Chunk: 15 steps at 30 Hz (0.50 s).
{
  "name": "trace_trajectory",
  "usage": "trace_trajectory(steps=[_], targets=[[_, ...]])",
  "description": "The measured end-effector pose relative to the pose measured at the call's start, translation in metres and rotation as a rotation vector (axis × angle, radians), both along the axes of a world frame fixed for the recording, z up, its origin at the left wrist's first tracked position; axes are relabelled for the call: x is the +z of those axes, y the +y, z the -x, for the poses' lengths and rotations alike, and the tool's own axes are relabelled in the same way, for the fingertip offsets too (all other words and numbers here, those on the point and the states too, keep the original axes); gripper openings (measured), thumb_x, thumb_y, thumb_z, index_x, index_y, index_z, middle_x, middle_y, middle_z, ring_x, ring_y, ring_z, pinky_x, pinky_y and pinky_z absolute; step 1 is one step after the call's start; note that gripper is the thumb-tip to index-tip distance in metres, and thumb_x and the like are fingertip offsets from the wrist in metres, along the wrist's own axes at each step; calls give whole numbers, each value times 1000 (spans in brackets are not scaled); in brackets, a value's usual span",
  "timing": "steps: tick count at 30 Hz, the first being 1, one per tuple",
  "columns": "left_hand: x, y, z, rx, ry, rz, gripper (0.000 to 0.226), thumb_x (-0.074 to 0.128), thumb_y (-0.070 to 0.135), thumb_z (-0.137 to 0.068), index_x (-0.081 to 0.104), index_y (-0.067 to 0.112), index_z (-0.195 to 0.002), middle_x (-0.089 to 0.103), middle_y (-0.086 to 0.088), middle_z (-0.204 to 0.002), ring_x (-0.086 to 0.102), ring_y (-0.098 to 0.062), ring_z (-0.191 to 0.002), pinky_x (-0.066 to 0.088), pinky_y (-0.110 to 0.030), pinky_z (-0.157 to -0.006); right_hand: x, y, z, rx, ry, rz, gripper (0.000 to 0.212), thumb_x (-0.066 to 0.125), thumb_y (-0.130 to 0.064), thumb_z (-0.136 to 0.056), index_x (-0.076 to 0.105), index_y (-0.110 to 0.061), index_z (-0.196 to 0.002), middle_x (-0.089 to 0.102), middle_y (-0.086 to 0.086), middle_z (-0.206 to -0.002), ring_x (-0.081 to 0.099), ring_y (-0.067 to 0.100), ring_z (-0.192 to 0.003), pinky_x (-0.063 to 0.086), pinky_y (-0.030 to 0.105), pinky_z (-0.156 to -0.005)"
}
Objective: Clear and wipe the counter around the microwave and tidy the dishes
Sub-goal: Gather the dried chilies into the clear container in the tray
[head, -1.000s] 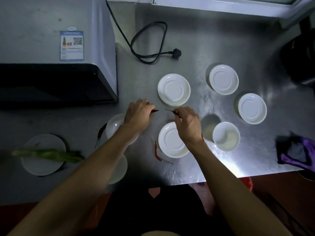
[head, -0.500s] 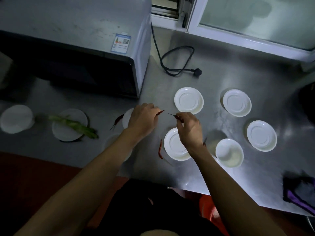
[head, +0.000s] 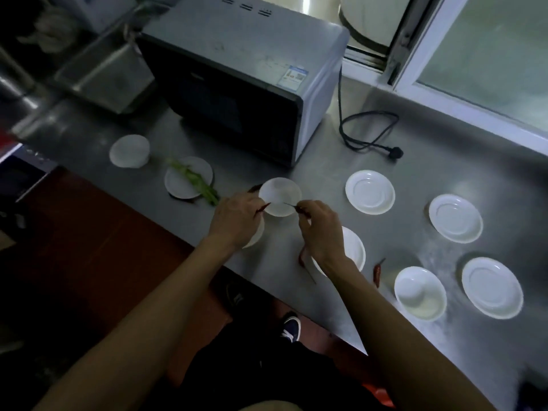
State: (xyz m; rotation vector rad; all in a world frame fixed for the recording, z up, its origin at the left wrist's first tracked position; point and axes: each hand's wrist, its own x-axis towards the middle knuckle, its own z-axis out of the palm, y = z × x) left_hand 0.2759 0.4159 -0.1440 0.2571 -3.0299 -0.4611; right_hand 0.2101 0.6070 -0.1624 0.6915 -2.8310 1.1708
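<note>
Over the small bowl [head: 280, 201] beside the microwave [head: 237, 81], left hand [head: 237, 219] and right hand [head: 318, 229] each pinch a dried chili; a loosened pinch could drop one back onto the counter [head: 415, 161]

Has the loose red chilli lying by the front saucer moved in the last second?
No. The loose chilli still lies against the left edge of the front saucer, as before; only the camera view has swung.
</note>
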Motion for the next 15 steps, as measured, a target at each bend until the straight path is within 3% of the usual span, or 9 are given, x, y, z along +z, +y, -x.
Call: trace_trajectory(steps=[2,5,7,15], targets=[[5,-14,-17,58,50,-10,27,63,14,-87,71,21,-111,69,-5,-93,63,-29,-85,51,-42,-72,6,-15,-4,77,36,1,18,62,-7,-91,72,-14,-105,73,6,-99,65,23,-82,55,42,-75],[9,-40,-41,157,73,8,17,64,18,-88,74,18,-102,70,-4,-90,64,-29,-84,48,-37,-71,13,-42,-10,179,57,-13,18,62,-10,-91,72,-15,-106,73,5,-103,66,22,-88,54,38,-79],[8,-59,-57,211,80,18,17,61,22,-89,74,18,-100,70,-4,-91,64,-29,-85,49,-41,-72,16,-64,-15,235,38,-34,19,61,-11,-92,72,-16,-106,73,4,-105,65,21,-92,52,34,-82],[1,-158,-124,385,28,63,18,61,22,-91,72,21,-105,70,0,-99,62,-25,-90,45,-40,-75,13,-184,-49,374,57,-77,16,62,-9,-88,70,-16,-100,70,5,-93,62,24,-86,50,40,-75]])
